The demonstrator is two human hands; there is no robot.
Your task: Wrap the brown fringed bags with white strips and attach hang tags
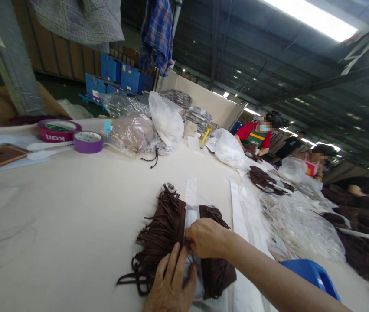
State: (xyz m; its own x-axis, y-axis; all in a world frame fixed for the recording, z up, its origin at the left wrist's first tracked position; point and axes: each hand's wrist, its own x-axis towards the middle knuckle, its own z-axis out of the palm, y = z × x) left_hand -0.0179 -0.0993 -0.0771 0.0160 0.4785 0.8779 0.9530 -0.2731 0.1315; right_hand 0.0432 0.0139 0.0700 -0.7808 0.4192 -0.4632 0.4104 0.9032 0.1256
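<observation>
A dark brown fringed piece (161,225) lies on the pale table in front of me, its strands spread to the left and a loose cord trailing at lower left. Across its middle runs a strip of whitish, translucent material (192,213), with more brown fabric (218,277) to the right. My left hand (173,277) rests on the near part, fingers stretched out over the fringe and the strip. Curled closed, my right hand (205,237) presses at the strip's edge beside the left fingertips. Whatever its fingers pinch is hidden.
Purple tape rolls (88,142) and a phone (0,157) lie at left. Plastic-bagged goods (132,132) stand at the back. To the right are white strips (236,203), clear plastic bags (314,229), a blue bin (311,277) and brown goods. Co-workers (257,134) work farther along.
</observation>
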